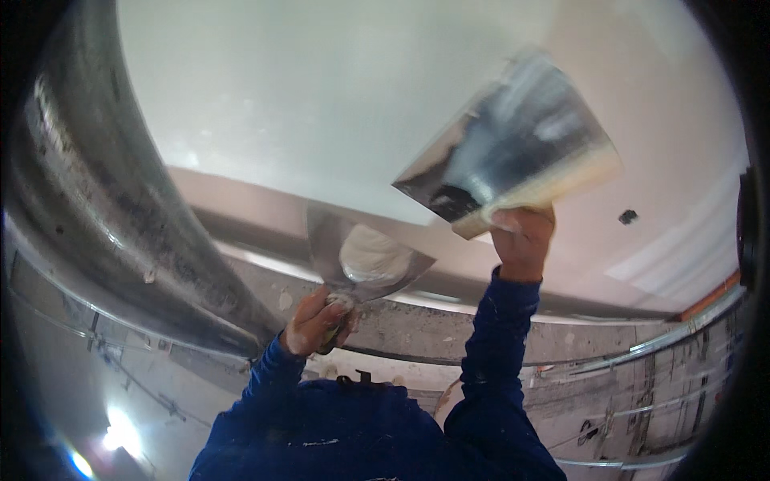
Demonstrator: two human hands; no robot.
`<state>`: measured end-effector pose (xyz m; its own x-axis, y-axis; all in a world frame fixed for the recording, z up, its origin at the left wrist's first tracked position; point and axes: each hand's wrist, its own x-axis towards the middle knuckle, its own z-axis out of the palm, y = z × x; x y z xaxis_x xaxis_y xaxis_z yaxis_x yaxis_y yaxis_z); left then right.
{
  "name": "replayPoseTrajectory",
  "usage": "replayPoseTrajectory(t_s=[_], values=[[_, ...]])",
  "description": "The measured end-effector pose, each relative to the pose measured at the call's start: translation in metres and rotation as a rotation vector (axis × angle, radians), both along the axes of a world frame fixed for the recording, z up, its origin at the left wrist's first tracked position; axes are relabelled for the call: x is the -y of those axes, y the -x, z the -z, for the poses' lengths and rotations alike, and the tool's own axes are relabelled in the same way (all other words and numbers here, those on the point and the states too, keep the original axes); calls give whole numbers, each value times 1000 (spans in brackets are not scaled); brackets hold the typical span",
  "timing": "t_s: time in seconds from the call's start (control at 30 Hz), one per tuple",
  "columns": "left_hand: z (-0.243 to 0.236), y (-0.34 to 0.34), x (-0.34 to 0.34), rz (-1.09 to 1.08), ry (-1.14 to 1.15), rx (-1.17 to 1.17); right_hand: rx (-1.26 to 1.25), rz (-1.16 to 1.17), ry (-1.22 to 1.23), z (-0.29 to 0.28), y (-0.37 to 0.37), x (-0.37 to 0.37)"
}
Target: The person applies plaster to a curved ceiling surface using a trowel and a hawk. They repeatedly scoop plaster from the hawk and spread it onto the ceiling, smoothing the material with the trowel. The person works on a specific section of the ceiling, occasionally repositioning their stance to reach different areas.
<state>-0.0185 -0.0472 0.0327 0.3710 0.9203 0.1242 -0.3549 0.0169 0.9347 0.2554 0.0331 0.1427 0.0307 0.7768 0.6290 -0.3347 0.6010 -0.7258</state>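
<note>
The white ceiling (pixel 321 96) fills the upper half of the view, from ten o'clock round to two o'clock, and looks smooth and evenly coated across its middle. Toward three o'clock it turns pinkish, with a small dark spot (pixel 628 216) standing apart on it; that stretch seems, as a judgement, less finished than the white field. A large galvanised metal duct (pixel 88 184) curves down the nine o'clock side, its surface scuffed and streaked. Below the ceiling edge, from six to four o'clock, runs a bare grey wall (pixel 609 377) with thin conduits and cables fixed across it.

The broad finishing blade (pixel 513 148) sits at about one o'clock, tilted, its long edge laid against the ceiling and rimmed with pale compound. The right hand (pixel 521 236) holds it from below, fingers closed tight on its handle, the blue sleeve (pixel 497 353) rising from six o'clock. Near the centre, the smaller putty knife (pixel 361 256) lies flat like a tray, carrying a lump of white compound (pixel 369 252) on its face. The left hand (pixel 317 321) is wrapped firmly round its handle, just below.

With compound on both blades, the skimming appears to be mid-course: much of the ceiling is covered, the right-hand stretch is left.
</note>
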Motion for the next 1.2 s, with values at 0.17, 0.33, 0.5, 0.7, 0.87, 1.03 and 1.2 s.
replayPoseTrajectory(t_s=[0.17,0.33,0.5,0.7,0.87,1.03,1.2], values=[[2,8,-1,48,-87,-17,-105,1,297,77,-19,28],[-19,-5,1,155,2,55,719,47,331,81,-15,59],[-17,-37,-6,100,77,19,233,350,625,87,-96,107],[11,-71,-2,37,92,173,-117,599,695,90,-200,137],[13,-92,-8,47,156,173,455,1254,381,6,-302,118],[12,-105,-7,-3,141,174,430,1478,138,-110,-397,41],[15,-97,-11,-10,146,144,419,1549,79,-126,-410,-19]])
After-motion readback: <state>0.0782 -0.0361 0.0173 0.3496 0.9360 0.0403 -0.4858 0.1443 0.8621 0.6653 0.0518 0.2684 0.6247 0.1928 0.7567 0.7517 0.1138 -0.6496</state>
